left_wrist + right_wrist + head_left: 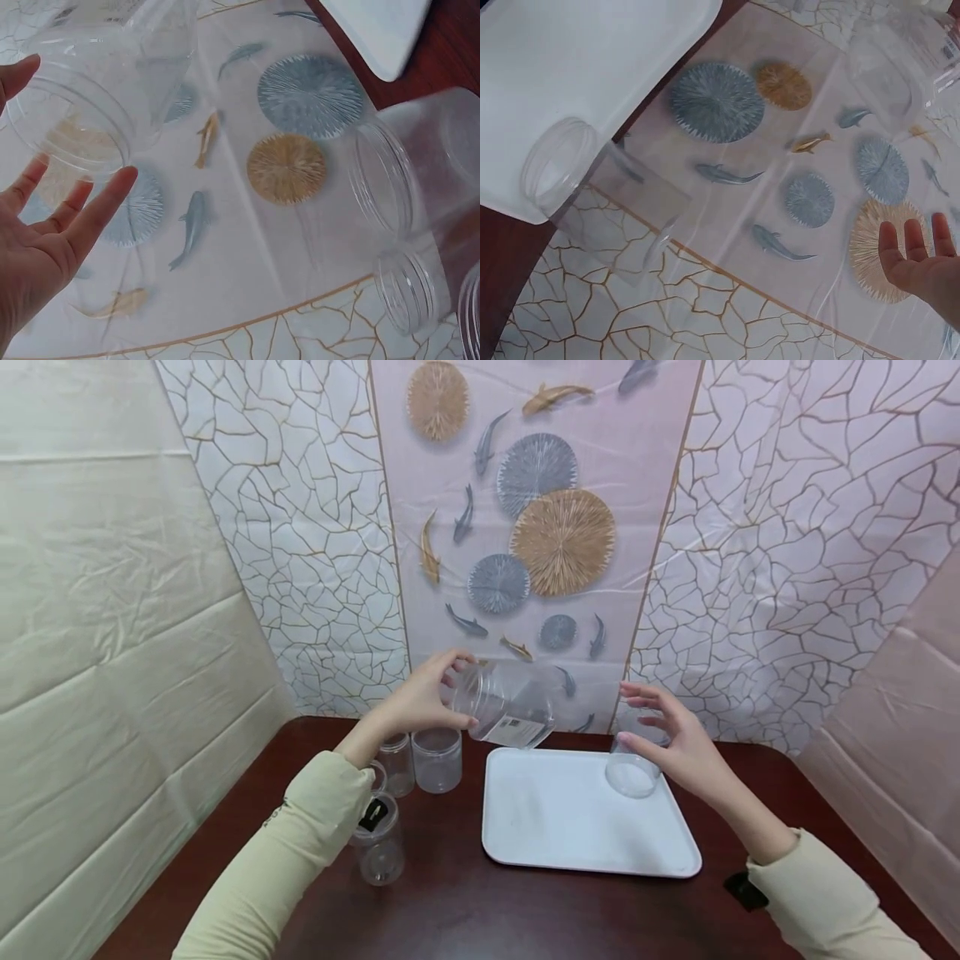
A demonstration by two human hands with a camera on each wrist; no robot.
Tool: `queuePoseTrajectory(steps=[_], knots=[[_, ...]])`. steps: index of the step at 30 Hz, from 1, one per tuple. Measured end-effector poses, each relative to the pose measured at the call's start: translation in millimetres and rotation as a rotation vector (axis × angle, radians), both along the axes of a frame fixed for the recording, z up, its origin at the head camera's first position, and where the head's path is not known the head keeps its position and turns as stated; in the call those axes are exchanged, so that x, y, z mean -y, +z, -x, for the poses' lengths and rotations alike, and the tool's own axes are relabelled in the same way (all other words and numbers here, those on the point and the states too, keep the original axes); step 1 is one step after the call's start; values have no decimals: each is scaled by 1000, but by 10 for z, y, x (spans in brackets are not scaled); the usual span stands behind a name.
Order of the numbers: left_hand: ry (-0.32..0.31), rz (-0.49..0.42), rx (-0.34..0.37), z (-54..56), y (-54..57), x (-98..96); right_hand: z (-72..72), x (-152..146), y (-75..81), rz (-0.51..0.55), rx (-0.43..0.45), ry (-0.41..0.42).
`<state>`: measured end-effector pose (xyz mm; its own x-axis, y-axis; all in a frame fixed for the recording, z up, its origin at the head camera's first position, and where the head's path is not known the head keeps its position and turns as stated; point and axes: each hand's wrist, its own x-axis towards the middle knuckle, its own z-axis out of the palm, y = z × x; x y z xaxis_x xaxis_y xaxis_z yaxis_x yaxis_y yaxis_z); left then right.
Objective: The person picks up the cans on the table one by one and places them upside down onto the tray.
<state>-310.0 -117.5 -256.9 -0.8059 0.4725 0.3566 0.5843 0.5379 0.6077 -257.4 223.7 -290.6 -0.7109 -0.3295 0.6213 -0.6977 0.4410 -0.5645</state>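
Note:
My left hand (431, 697) grips a large clear plastic jar (517, 710) by its mouth end, thumb below and fingers above. That jar lies tilted on its side in the air over the back of the white tray (570, 852), with a printed label on its wall. In the left wrist view its threaded rim (112, 120) sits between thumb and fingers. A smaller clear jar (622, 210) stands mouth down on the tray's back right part. My right hand (675, 743) is beside this jar, fingers spread; in the right wrist view it is apart from it, holding nothing.
Several clear jars stand on the dark table left of the tray, among them a wide one (438, 764) at the back and a narrow one (381, 856) nearer the front. A patterned cloth wall (480, 635) closes off the table's far edge.

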Motion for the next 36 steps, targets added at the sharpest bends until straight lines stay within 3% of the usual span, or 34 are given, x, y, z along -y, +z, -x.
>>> queuePoseTrajectory(steps=[7,12,16,20,24,36], knots=[[16,-146,6,-12,-1,-76,43,63,56,94,60,-28],[36,-301,18,-6,-38,-96,89,104,92,117,104,-60],[42,-402,0,-13,-60,-119,119,141,146,161,188,-48],[27,-436,-11,-21,-62,-169,141,186,193,254,292,15],[-5,-455,9,-24,-71,-220,150,239,218,337,339,73],[-89,-534,63,-77,-102,-294,124,333,296,413,471,149]])
